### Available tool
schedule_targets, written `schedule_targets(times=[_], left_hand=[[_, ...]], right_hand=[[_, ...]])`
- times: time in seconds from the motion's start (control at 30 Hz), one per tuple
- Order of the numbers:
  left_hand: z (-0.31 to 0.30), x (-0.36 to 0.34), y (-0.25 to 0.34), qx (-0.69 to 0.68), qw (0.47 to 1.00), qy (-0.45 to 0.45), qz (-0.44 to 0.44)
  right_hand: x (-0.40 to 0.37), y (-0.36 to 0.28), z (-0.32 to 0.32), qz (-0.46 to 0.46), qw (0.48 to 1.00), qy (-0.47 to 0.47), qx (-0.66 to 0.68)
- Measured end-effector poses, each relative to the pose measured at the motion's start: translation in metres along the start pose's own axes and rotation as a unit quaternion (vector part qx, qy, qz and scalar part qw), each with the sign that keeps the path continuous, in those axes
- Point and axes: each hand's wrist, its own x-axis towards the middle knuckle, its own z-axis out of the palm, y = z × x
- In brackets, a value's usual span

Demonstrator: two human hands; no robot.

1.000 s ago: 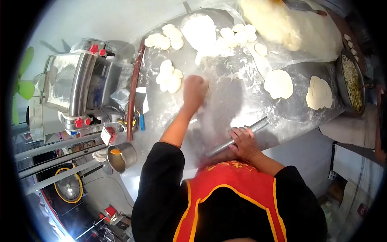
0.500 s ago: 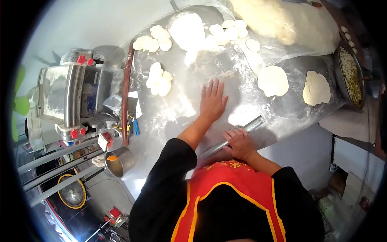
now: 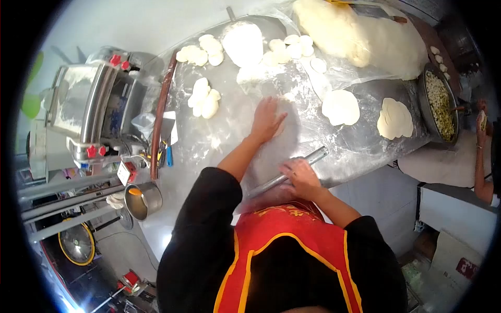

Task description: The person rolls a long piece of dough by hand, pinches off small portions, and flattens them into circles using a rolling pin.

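My left hand [image 3: 267,121] lies on the floured metal table [image 3: 229,141], fingers spread, with a pale bit of dough or flour at its edge. Nearer my body, my right hand [image 3: 301,177] rests over the metal rolling pin [image 3: 317,155], which lies at a slant along the table's front. Its fingers are bent and slightly blurred. Two flat dough rounds are to the right, one round [image 3: 341,107] and one uneven [image 3: 395,119]. Small dough pieces [image 3: 203,99] sit in a cluster to the left, and others stand along the back beside a large pale mound [image 3: 242,44].
A big dough mass [image 3: 365,41] under plastic fills the back right, beside a bowl of filling [image 3: 440,104]. Another person's hand [image 3: 481,122] shows at the right edge. A wooden bar [image 3: 163,115], a roller machine [image 3: 83,104] and a metal pot [image 3: 142,201] stand on the left.
The view has shifted. My left hand's fingers now point more to the right at their tips. My right hand has lifted slightly at the fingers over the rolling pin. Another person's arm has appeared at right.
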Motion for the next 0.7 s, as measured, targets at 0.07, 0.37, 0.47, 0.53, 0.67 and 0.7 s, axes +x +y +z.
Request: schedule_targets(times=[0.07, 0.37, 0.47, 0.53, 0.67, 0.7], left_hand=[[-0.027, -0.018, 0.001, -0.011, 1.0, 0.023, 0.006], [-0.053, -0.133, 0.028, 0.009, 0.993, -0.102, -0.056], [-0.051, -0.173, 0.026, 0.088, 0.987, -0.044, -0.125], [-0.054, -0.186, 0.025, 0.149, 0.98, -0.047, -0.126], [-0.054, -0.153, 0.016, 0.169, 0.975, -0.039, -0.141], [-0.053, -0.136, 0.008, 0.194, 0.971, -0.035, -0.139]], right_hand=[[-0.008, 0.015, 0.001, 0.016, 1.0, 0.002, -0.023], [0.01, -0.002, 0.001, 0.093, 0.994, 0.014, -0.055], [0.018, 0.0, 0.014, 0.126, 0.987, 0.045, -0.088], [0.017, 0.0, 0.018, 0.114, 0.979, 0.113, -0.128], [0.04, 0.013, 0.02, 0.127, 0.971, 0.123, -0.161], [0.055, 0.021, 0.019, 0.136, 0.97, 0.121, -0.164]])
